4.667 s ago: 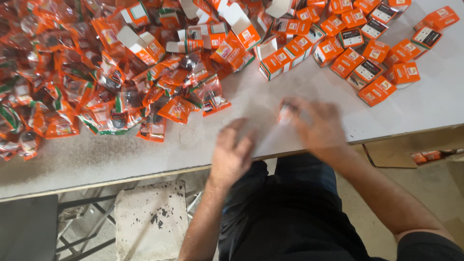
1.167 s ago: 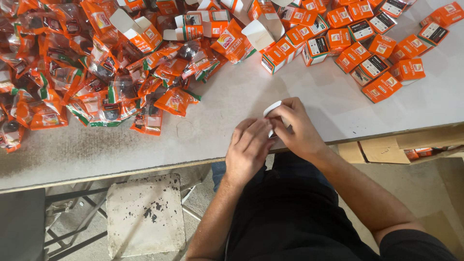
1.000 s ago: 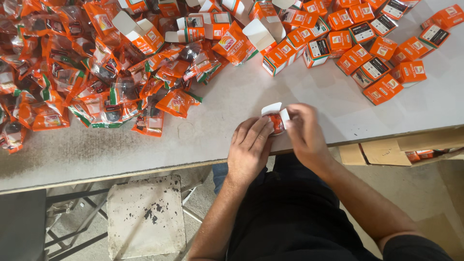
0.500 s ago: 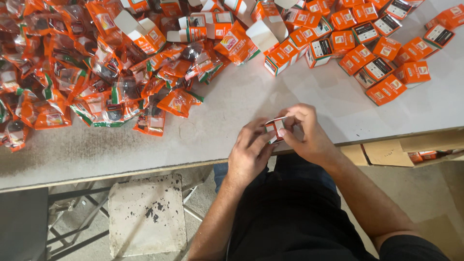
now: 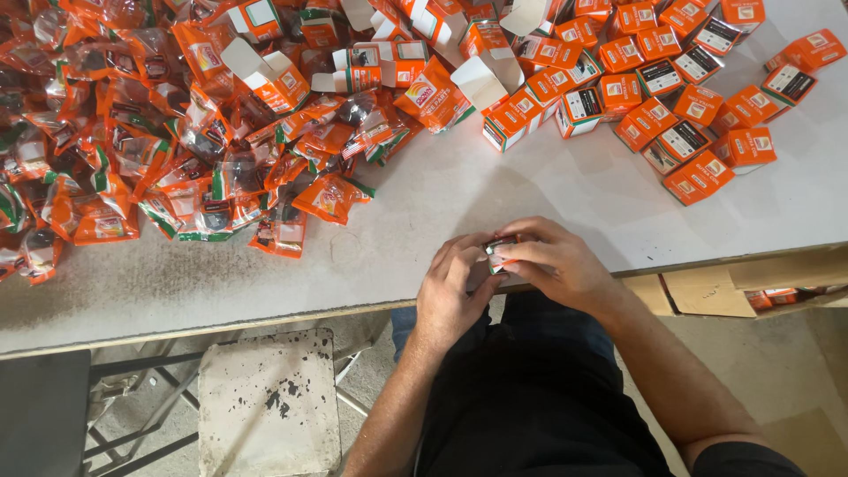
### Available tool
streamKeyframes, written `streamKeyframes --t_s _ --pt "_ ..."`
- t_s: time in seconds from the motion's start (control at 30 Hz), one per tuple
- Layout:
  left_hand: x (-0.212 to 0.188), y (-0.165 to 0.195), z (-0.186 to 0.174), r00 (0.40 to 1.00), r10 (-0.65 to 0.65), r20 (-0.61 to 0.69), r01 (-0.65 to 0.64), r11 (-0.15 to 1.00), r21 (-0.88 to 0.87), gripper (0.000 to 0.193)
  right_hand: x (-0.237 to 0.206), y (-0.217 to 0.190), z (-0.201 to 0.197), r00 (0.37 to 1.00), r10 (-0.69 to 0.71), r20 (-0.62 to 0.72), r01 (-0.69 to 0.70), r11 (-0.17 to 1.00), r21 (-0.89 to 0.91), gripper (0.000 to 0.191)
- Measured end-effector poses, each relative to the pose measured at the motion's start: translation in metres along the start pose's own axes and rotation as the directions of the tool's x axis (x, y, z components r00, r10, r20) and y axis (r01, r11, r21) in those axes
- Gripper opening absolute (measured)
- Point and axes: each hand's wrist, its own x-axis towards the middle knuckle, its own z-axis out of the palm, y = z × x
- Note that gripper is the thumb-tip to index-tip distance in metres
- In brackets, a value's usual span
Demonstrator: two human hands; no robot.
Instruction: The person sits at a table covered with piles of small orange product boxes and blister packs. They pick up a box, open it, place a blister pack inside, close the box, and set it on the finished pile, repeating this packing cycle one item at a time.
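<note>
A small orange and white box (image 5: 496, 253) sits between both hands at the near edge of the grey table (image 5: 548, 194). My left hand (image 5: 452, 291) cups it from the left and below. My right hand (image 5: 556, 263) covers it from the right with fingers curled over its top. Most of the box is hidden by my fingers. A heap of orange plastic pouches (image 5: 177, 150) lies on the table's left. Closed orange boxes (image 5: 689, 88) lie at the far right, and open boxes with raised white flaps (image 5: 481, 84) stand in the far middle.
Below the table's edge are a stained white stool (image 5: 265, 402) at the left and flattened brown cardboard (image 5: 715, 291) at the right. My dark-clothed lap fills the bottom middle. Bare tabletop lies around my hands.
The box has gone from a raised white flap showing to being folded in under my fingers. Both hands drew closer together and a little toward the table's edge.
</note>
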Motion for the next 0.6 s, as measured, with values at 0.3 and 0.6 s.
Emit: streamKeyframes --t_s 0.3,0.6 --pt "-0.007 -0.003 0.001 0.967 0.256 0.004 -0.250 0.938 0.240 0.032 0.003 -0.016 -0.006 0.975 -0.199 0.098 0.220 0.915 -0.338 0.043" --pt "0.008 -0.053 -0.111 0.993 0.042 -0.108 0.072 0.513 0.855 0.052 0.015 -0.011 -0.056 0.994 -0.082 -0.077 -0.018 0.566 -0.824 0.043"
